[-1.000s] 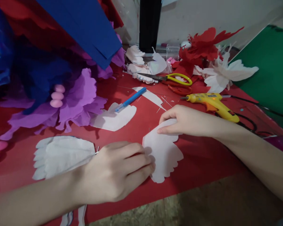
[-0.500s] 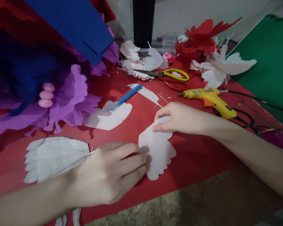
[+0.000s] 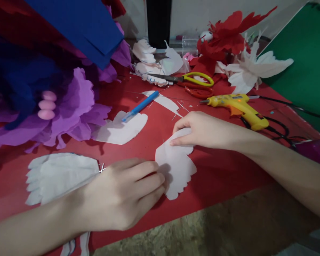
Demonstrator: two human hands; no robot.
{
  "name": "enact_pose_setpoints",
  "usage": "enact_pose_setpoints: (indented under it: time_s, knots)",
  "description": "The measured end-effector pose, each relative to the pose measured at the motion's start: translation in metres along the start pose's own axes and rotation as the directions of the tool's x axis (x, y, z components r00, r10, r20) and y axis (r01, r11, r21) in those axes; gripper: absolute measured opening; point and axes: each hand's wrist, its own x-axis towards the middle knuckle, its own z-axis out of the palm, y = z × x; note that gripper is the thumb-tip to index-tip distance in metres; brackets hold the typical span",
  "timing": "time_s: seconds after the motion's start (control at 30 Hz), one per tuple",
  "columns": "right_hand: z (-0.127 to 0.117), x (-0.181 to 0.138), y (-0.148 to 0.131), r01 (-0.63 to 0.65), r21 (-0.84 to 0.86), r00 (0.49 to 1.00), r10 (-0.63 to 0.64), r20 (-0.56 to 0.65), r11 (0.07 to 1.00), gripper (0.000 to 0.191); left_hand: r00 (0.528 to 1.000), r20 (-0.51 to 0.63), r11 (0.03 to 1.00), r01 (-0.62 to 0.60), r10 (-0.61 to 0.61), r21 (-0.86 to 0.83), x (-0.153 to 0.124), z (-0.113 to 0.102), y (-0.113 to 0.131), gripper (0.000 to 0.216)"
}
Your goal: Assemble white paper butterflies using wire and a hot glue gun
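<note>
A white cutout with a scalloped edge [image 3: 177,167], shaped like a wing or petal, stands tilted above the red table surface. My right hand [image 3: 190,128] pinches its upper end between thumb and fingers. At the cutout's lower left edge, my left hand [image 3: 134,190] is closed with curled fingers; its fingertips and anything in them are hidden. Beside the left wrist lies a layered white scalloped piece [image 3: 64,174], with short thin white sticks [image 3: 102,168] at its narrow end. Another white cutout [image 3: 122,133] rests farther back under the tip of a blue pen [image 3: 141,106].
Yellow-and-red-handled scissors [image 3: 197,79] and a yellow glue gun [image 3: 241,108] with a black cord lie behind my right arm. Purple petals [image 3: 77,103] crowd the left. Red [image 3: 229,35] and white [image 3: 256,71] butterfly-like shapes stand at the back right. The table's front edge runs below my hands.
The view has shifted slightly, so everything sits a little higher and to the left. Both hands keep almost the same pose around the white cutout.
</note>
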Motion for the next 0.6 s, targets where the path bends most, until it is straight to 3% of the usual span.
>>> enact_pose_setpoints:
  time_s: [0.6]
  knots:
    - [0.0018,0.0001,0.0006,-0.007,-0.034,1.000,0.006,-0.014,0.999,0.023,1.000,0.020,1.000,-0.018,0.017,0.008,-0.0007,0.0004,0.0014,0.043]
